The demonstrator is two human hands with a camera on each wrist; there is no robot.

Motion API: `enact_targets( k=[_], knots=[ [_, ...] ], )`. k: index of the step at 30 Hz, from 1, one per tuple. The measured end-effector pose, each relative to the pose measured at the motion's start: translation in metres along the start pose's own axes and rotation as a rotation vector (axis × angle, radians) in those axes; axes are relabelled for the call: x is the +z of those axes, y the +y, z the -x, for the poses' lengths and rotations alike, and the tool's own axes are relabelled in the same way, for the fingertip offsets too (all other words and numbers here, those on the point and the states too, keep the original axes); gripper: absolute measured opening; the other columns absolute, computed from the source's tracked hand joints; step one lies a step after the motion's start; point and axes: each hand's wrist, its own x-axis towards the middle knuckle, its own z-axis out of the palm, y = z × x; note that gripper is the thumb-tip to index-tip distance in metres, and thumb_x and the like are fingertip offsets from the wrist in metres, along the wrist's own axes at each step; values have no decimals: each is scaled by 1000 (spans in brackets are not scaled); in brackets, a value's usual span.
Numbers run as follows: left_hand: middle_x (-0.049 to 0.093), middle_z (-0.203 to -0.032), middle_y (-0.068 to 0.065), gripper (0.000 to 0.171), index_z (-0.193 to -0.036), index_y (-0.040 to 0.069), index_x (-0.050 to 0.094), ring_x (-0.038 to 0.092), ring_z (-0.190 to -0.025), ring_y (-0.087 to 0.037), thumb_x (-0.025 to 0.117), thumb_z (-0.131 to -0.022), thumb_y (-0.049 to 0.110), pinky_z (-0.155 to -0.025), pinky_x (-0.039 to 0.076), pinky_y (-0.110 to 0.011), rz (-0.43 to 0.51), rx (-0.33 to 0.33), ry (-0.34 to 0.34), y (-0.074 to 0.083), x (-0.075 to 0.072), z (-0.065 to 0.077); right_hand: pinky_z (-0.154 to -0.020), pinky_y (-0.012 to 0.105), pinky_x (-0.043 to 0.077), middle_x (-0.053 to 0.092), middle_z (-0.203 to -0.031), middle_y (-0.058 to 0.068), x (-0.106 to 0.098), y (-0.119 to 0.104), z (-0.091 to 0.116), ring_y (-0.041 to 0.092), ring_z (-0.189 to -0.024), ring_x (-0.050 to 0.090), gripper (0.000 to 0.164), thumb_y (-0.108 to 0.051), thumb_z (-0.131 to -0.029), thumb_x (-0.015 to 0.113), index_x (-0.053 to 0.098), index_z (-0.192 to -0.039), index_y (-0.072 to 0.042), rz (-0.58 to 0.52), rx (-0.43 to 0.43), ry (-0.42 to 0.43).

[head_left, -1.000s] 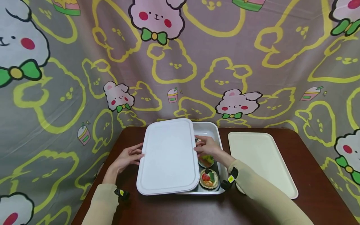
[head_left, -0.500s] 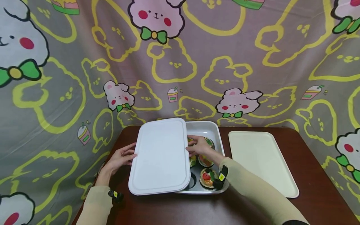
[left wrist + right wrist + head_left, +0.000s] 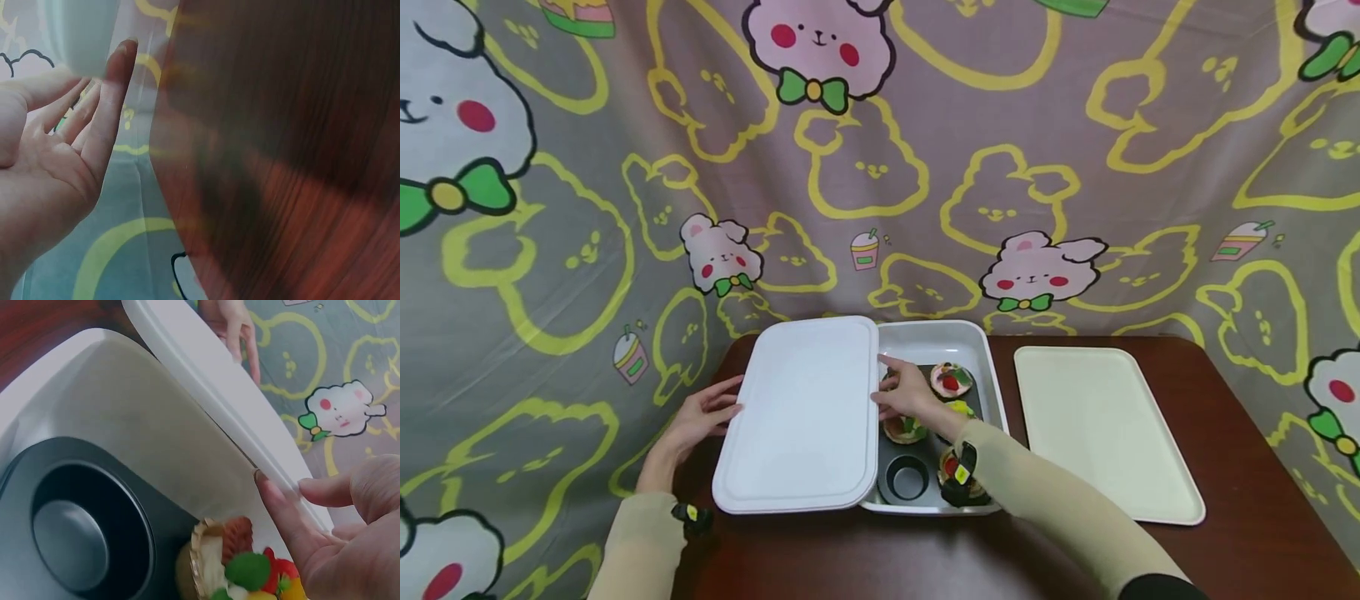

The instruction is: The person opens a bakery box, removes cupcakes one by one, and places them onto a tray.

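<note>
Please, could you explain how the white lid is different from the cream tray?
Colour: the white lid is plain white; the cream tray is pale yellowish.
Support: the left hand and right hand hold the white lid at opposite edges; the cream tray lies unheld on the table.
Place: in the head view, the white lid hides part of the container; the cream tray is to its right.
Both are rectangular with rounded corners.

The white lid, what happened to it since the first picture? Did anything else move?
The white lid moved left, off more of the deep pan, so another tart and a dark round cup show now. The left hand and right hand moved left with it, both holding its edges; neither let go. The deep pan and cream tray stayed put.
</note>
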Motion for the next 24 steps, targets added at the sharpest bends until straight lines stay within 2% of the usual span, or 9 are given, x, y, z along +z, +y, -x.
enact_targets(
  k=[4, 7, 11, 13, 15, 17, 21, 22, 24],
  knots=[
    [63, -149, -31, 67, -169, 12, 43, 72, -115, -24, 70, -110, 28, -87, 68, -37, -47, -8, 33, -5, -7, 4, -74, 49, 72, 73, -116, 25, 13, -2, -5, 15, -60, 71, 79, 9, -98, 73, 44, -169, -10, 36, -9, -15],
    [60, -151, -32, 64, -168, 12, 46, 69, -119, -32, 67, -111, 31, -91, 64, -38, -73, -17, 55, -9, -10, 6, -79, 54, 71, 71, -118, 26, 22, -3, -7, 20, -63, 75, 72, 8, -98, 72, 49, -165, -7, 48, -36, -24],
    [49, -166, -30, 65, -166, 9, 48, 57, -141, -47, 65, -111, 41, -117, 54, -57, -87, -43, 67, -13, -12, 8, -80, 55, 70, 70, -119, 29, 33, -4, -7, 31, -70, 80, 61, 3, -101, 69, 54, -160, -2, 81, -88, -26],
    [42, -172, -29, 68, -166, 7, 48, 45, -155, -50, 64, -111, 44, -129, 40, -66, -92, -49, 71, -13, -12, 10, -80, 54, 71, 70, -120, 29, 38, -4, -6, 32, -73, 80, 57, -2, -103, 69, 56, -159, -1, 111, -101, -23],
    [37, -174, -30, 68, -165, 5, 48, 35, -162, -51, 64, -111, 44, -133, 30, -69, -101, -45, 74, -13, -12, 11, -78, 52, 71, 71, -120, 29, 42, -4, -6, 31, -73, 80, 56, -5, -104, 70, 57, -158, 0, 126, -115, -27],
    [36, -174, -30, 68, -165, 4, 48, 32, -163, -52, 64, -112, 42, -134, 28, -70, -116, -43, 79, -13, -11, 12, -71, 42, 70, 73, -121, 27, 46, -2, -6, 25, -70, 78, 56, -9, -104, 72, 58, -157, 0, 168, -131, -30],
    [37, -175, -29, 68, -165, 4, 48, 29, -165, -51, 64, -112, 42, -135, 25, -70, -142, -36, 96, -19, -7, 13, -58, 22, 56, 78, -101, 22, 53, -2, -7, 14, -66, 69, 56, -13, -103, 73, 60, -155, 1, 298, -202, -35],
    [37, -175, -28, 69, -165, 4, 47, 28, -165, -51, 64, -111, 43, -135, 24, -70, -149, -34, 104, -20, -6, 13, -61, 20, 55, 79, -105, 22, 54, -2, -6, 14, -72, 70, 56, -14, -103, 73, 60, -154, 2, 333, -219, -40],
    [37, -175, -27, 69, -165, 4, 46, 27, -166, -50, 64, -111, 43, -136, 23, -69, -155, -23, 116, -24, -5, 12, -75, 25, 61, 79, -116, 24, 59, -3, -5, 19, -89, 72, 56, -16, -103, 72, 59, -154, 4, 384, -249, -52]
  ],
)
